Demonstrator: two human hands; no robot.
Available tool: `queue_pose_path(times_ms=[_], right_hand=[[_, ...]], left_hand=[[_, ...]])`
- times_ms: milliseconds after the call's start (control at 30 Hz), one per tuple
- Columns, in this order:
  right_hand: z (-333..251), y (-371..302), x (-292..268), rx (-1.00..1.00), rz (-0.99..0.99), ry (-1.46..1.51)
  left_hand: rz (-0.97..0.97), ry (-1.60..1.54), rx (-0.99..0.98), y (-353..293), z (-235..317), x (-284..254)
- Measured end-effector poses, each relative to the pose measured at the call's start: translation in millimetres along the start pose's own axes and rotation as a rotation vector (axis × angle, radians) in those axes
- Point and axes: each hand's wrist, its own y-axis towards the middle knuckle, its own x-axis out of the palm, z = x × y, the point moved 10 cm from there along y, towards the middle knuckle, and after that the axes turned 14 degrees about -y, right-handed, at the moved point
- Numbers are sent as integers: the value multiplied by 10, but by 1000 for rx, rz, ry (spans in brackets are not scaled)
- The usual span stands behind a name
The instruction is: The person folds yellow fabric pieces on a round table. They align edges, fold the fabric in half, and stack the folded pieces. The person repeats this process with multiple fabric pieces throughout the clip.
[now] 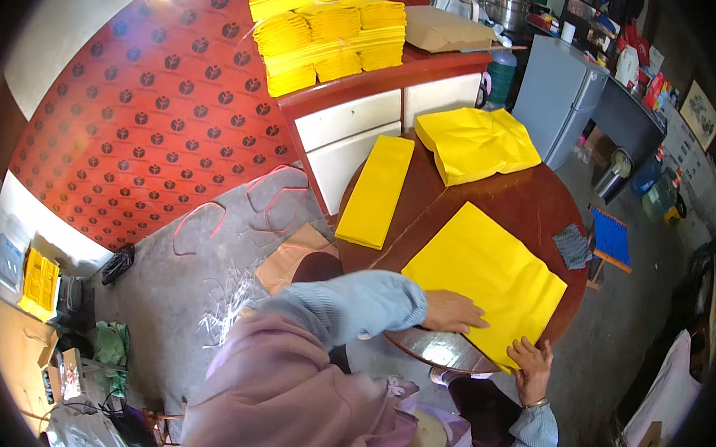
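1. From my remote seat I have the smooth, yellow, four-sided sheet-like piece (486,268) lying flat on the near right part of the round, reddish-brown, glossy table (414,215).
2. My left hand (453,311), its arm in a pale blue striped sleeve, rests open and palm down on the sheet's near left edge, fingers stretched out.
3. My right hand (532,367), with a band (537,404) at the wrist, touches the sheet's near corner, fingers spread; I cannot tell whether it pinches the edge.
4. Left of the sheet, apart from it, I see a long, narrow yellow rectangle (376,193); beyond the sheet sits a creased, bulky yellow bundle (479,145).
5. A dark grey cloth (572,246) lies at the table's right rim, beside a low stool with a blue seat (611,236).
6. Behind the table, a red-brown cabinet with white fronts (350,118) bears tied yellow stacks (332,37) and a flat brown cardboard box (448,29).
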Motion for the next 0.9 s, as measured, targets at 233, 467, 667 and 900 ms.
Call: queue_pose_path(times_ms=[233, 467, 667, 900], right_hand=[[126, -1, 104, 58, -82, 41], [337, -58, 157, 275, -77, 241], [542, -69, 209, 454, -98, 379], [687, -72, 276, 706, -87, 597]], left_hand=[[134, -148, -292, -668, -369, -724], [234, -260, -427, -1038, -536, -1078], [361, -332, -465, -1100, -709, -1305], [452, -336, -581, -1091, -810, -1471]])
